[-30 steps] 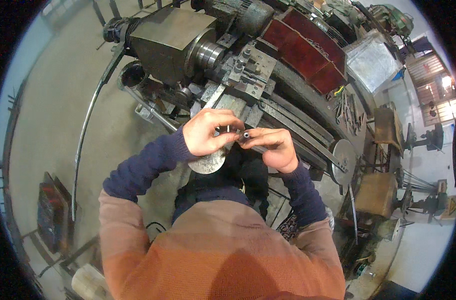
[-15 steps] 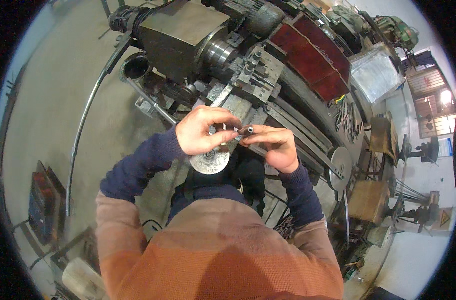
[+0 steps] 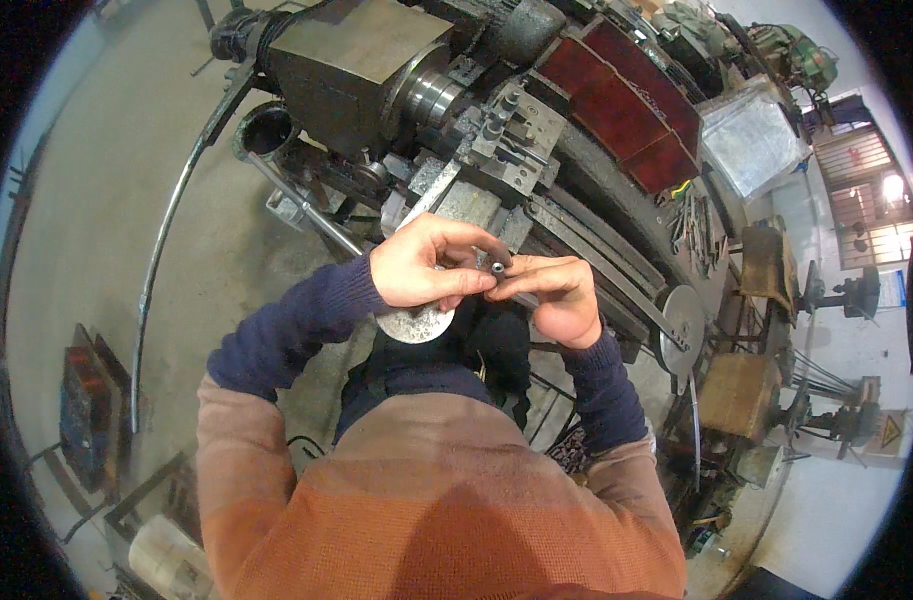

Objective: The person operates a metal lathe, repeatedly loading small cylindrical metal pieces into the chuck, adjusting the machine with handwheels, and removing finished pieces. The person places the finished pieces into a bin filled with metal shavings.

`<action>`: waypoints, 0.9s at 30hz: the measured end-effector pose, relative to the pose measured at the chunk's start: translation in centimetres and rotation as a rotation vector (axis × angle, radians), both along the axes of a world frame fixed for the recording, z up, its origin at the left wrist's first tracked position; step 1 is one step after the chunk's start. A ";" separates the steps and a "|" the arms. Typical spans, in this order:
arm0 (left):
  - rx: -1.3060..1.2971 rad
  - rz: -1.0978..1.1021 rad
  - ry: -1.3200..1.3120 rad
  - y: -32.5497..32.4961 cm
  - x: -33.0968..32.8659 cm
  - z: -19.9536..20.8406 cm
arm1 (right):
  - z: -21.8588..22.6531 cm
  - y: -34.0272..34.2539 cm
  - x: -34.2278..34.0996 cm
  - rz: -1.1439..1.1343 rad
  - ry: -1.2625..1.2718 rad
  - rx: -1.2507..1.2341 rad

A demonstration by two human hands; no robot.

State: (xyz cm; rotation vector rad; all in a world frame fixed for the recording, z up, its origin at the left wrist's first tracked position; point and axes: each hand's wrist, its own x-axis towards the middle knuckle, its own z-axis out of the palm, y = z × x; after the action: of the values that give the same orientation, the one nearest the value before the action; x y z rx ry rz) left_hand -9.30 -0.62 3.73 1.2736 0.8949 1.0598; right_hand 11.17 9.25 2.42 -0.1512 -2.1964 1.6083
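In front of my chest, above the lathe's carriage, a small dark metal tube (image 3: pixel 497 269) shows its round, bright-rimmed end with a hole in it. My left hand (image 3: pixel 426 265) pinches it from the left, thumb below and fingers curved over. From the other side my right hand (image 3: pixel 556 288) closes its fingertips on it, so the two hands meet. Most of the tube is hidden behind the fingers. Beneath my left hand sits a round metal handwheel (image 3: pixel 416 326), partly covered. Just beyond the hands, the tool post (image 3: pixel 517 135) stands on the lathe, facing its shiny spindle (image 3: pixel 434 98).
A box-shaped headstock (image 3: pixel 361 45) rises at the far left of the lathe. Long bed rails (image 3: pixel 606 265) run toward a round disc (image 3: pixel 680 330) on the right. Behind lie a dark red tray (image 3: pixel 621 105) and several hand tools (image 3: pixel 694 232). A bent pipe (image 3: pixel 161 250) stands left.
My left hand has shifted slightly right, closer to the right hand. The tube has turned so that its end faces up toward me more, and less of its side shows.
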 end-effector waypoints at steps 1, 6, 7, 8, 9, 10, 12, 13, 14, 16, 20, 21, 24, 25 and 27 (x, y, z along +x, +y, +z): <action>0.006 0.004 0.005 0.0 0.1 0.0 | 0.0 0.1 0.1 0.004 0.003 0.020; 0.078 0.063 0.054 0.3 0.6 -0.5 | 0.3 -0.1 0.2 -0.038 0.047 0.044; 0.099 0.087 0.077 0.3 0.6 -0.5 | 0.4 -0.3 0.4 -0.076 0.043 0.057; 0.120 0.112 0.100 0.3 0.7 -0.5 | 0.4 -0.5 0.5 -0.114 0.038 0.071; 0.141 0.137 0.126 0.3 0.7 -0.5 | 0.6 -0.7 0.5 -0.147 0.067 0.144; 0.121 0.179 0.094 0.2 0.9 -0.5 | 0.9 -1.0 0.5 -0.180 0.094 0.217; 0.077 0.261 0.031 -0.2 1.3 -0.7 | 1.5 -1.7 0.4 -0.246 0.121 0.335; 0.046 0.271 -0.017 -0.3 1.5 -1.0 | 1.7 -2.2 0.4 -0.279 0.120 0.378; 0.014 0.281 -0.066 -0.3 1.6 -1.3 | 2.0 -2.5 0.3 -0.312 0.118 0.422; -0.058 0.288 -0.191 -0.5 2.0 -2.0 | 2.2 -2.8 0.0 -0.345 0.162 0.488; -0.141 0.205 -0.509 -0.5 3.0 -3.5 | 2.5 -3.3 -0.3 -0.394 0.181 0.551; -0.144 0.169 -0.593 -0.5 3.1 -4.0 | 2.5 -3.2 -0.3 -0.394 0.187 0.573; -0.175 0.058 -0.662 -0.3 2.9 -4.8 | 2.4 -2.9 -0.2 -0.370 0.204 0.596; -0.165 0.038 -0.670 -0.3 3.0 -4.9 | 2.2 -2.9 -0.2 -0.364 0.214 0.587; -0.145 -0.001 -0.686 -0.2 3.1 -5.1 | 1.5 -2.7 -0.2 -0.349 0.234 0.570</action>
State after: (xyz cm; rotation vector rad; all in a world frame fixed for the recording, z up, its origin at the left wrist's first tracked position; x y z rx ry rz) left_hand -6.21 -0.86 -1.33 0.7051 0.4305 1.2893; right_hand 10.94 6.58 3.95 -0.1569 -2.1971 0.7411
